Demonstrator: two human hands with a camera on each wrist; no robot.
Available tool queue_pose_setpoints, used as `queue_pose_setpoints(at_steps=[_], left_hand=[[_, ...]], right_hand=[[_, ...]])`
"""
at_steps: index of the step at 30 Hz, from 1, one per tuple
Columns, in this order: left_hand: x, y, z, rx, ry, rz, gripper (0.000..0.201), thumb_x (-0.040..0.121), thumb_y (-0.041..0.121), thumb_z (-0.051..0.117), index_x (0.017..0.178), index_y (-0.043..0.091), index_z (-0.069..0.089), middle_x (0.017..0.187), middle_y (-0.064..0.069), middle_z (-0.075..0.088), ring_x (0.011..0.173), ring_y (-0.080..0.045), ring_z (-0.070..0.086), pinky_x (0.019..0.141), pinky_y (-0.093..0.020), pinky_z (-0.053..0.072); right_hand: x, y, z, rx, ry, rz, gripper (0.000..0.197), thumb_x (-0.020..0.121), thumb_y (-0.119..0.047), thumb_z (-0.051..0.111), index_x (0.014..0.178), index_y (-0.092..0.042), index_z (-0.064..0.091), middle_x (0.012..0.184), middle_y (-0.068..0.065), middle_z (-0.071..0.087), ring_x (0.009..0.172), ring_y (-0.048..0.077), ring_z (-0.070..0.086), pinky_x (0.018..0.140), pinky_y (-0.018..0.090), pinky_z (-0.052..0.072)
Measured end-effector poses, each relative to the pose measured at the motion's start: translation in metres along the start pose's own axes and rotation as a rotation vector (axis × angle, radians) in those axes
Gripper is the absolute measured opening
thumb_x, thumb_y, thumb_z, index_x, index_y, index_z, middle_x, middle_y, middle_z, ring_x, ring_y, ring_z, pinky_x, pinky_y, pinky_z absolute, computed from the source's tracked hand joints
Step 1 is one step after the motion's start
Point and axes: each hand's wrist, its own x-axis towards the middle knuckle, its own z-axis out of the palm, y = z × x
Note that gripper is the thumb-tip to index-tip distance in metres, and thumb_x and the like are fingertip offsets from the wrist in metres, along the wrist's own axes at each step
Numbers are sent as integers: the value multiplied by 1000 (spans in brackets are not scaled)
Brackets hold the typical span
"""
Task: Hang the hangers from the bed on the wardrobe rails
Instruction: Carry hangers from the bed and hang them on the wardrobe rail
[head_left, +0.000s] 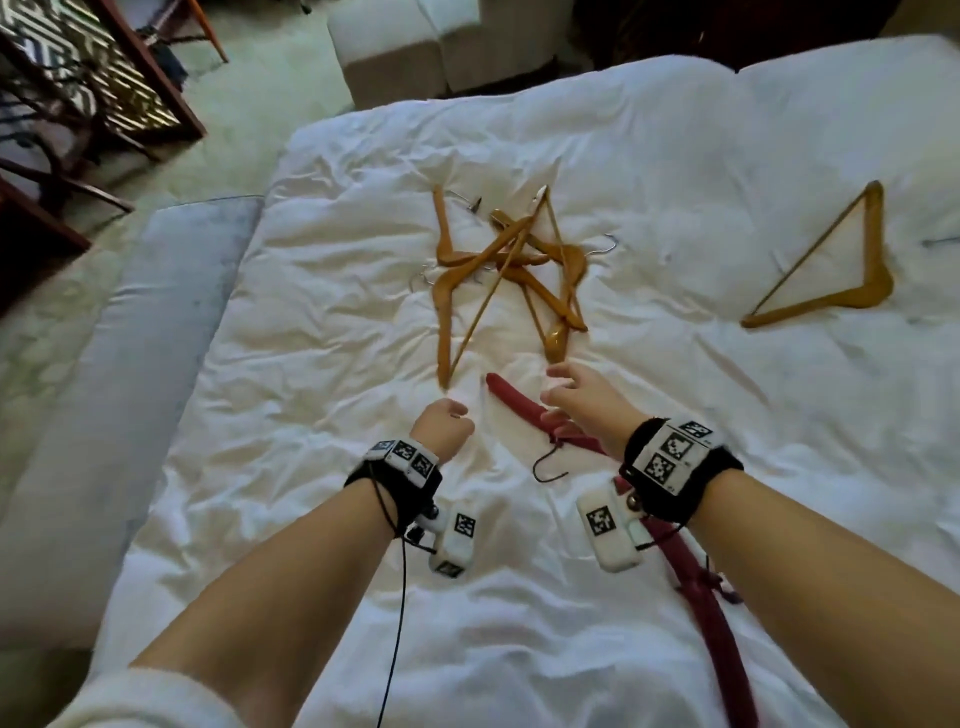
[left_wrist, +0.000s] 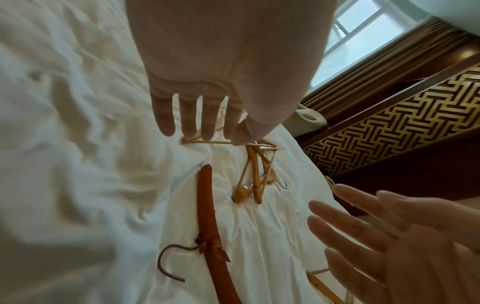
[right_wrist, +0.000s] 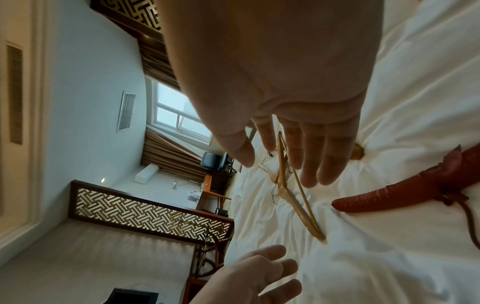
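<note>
A pile of several wooden hangers (head_left: 509, 270) lies tangled in the middle of the white bed (head_left: 311, 364). One more wooden hanger (head_left: 831, 270) lies alone to the right. A red padded hanger (head_left: 519, 410) with a dark hook (head_left: 550, 465) lies nearest me and runs under my right wrist. My left hand (head_left: 444, 423) hovers left of its tip, fingers extended (left_wrist: 197, 123), holding nothing. My right hand (head_left: 574, 397) hovers just above the red hanger (right_wrist: 389, 195), fingers spread (right_wrist: 298, 154), empty. No wardrobe rail is in view.
A grey upholstered bench (head_left: 93, 415) runs along the bed's left side. Dark wooden furniture and a lattice screen (head_left: 88, 67) stand at the far left. A pale ottoman (head_left: 384, 47) sits beyond the bed's far edge.
</note>
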Motion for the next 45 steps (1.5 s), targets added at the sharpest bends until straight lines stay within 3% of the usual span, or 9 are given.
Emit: queue_pose_setpoints(at_steps=[11,20,22,25,28,30,35,39,45], left_hand=[[145,-49,21,-219,76,-191,58,93,13,54,148,7,36,136,-18,50,119,-31,53,100,-39,47],[222,-59,42,-653,47,-382,42,98,18,54,139,10,45,125,-3,47,113,-23,46,89,-44,49],[231,-64,44,-721,37,-391,41,95,18,54,135,11,50,123,-4,57,109,-22,55,78,-42,52],[238,-66,44,-802,13,-383,27,94,13,48,118,4,57,90,-6,64,76,-19,60,62,-34,50],[243,-64,39,-788,55,-378,32,98,11,48,126,1,58,104,-12,60,91,-23,63,65,-30,54],[248,-64,38,-777,50,-363,35,99,13,50,130,-3,57,93,-9,59,78,-21,61,60,-29,53],[258,-57,35,-819,57,-377,17,99,21,55,104,5,62,84,-4,55,74,-17,61,58,-31,54],[257,-49,33,-858,66,-387,24,101,27,54,87,8,58,79,-2,55,73,-17,60,62,-33,50],[240,-46,25,-997,-18,-367,17,100,25,56,100,8,60,78,1,62,65,-12,63,64,-30,51]], right_hand=[[111,61,31,123,5,106,41,98,-10,58,137,-15,46,117,13,63,101,30,70,82,42,58],[147,100,36,148,-21,155,36,97,-8,59,132,-12,50,117,11,61,101,27,70,78,36,59],[151,105,37,155,-29,153,32,97,-8,59,127,-16,50,118,13,60,101,29,69,82,41,58],[155,110,40,163,-30,157,32,97,-8,59,126,-18,50,120,14,59,101,30,70,81,41,58],[155,111,42,181,-24,157,31,97,-10,59,126,-18,49,120,15,60,100,29,70,79,38,58],[154,112,43,189,-27,165,32,97,-10,59,127,-18,49,119,14,60,102,30,70,80,39,58],[150,113,43,197,-41,169,37,97,-11,60,132,-15,50,120,14,59,97,26,70,80,39,58],[147,113,42,205,-41,174,39,97,-11,60,134,-14,49,120,13,59,95,24,70,77,36,57],[136,107,39,212,-39,176,38,96,-9,60,133,-14,50,123,15,58,101,30,70,78,37,58]])
